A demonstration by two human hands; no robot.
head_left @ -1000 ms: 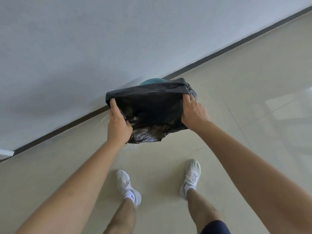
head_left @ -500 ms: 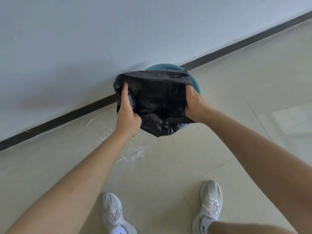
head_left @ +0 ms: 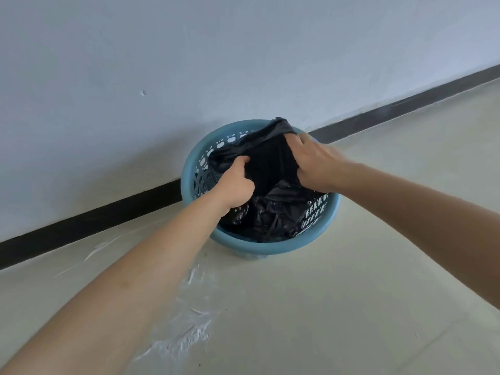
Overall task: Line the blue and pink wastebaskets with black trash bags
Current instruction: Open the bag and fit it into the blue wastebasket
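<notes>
Two bare hands, both closed on one item. Left hand (head_left: 238, 182): fist clenched around the near-left edge of the black trash bag (head_left: 266, 169), knuckles up, wrist crossing the basket's near-left rim. Right hand (head_left: 313, 163): fingers curled into the bag's right edge, gripping it near the far-right rim. Black trash bag: thin glossy film, its mouth stretched taut between the two hands, one corner drawn up over the far rim; the lower part lies crumpled inside the basket, down toward the bottom. Blue wastebasket (head_left: 194, 169): round, plastic, with perforated latticed walls and a smooth rolled rim; stands upright on the floor, its far side against the wall. Floor (head_left: 351, 307): pale, glossy tile. Clear plastic film (head_left: 189, 320): wrinkled sheet lying flat on the floor, running from the basket's near-left base toward the viewer. Baseboard (head_left: 94, 220): dark strip along the wall's foot. Wall (head_left: 189, 63): plain, light grey-white.
</notes>
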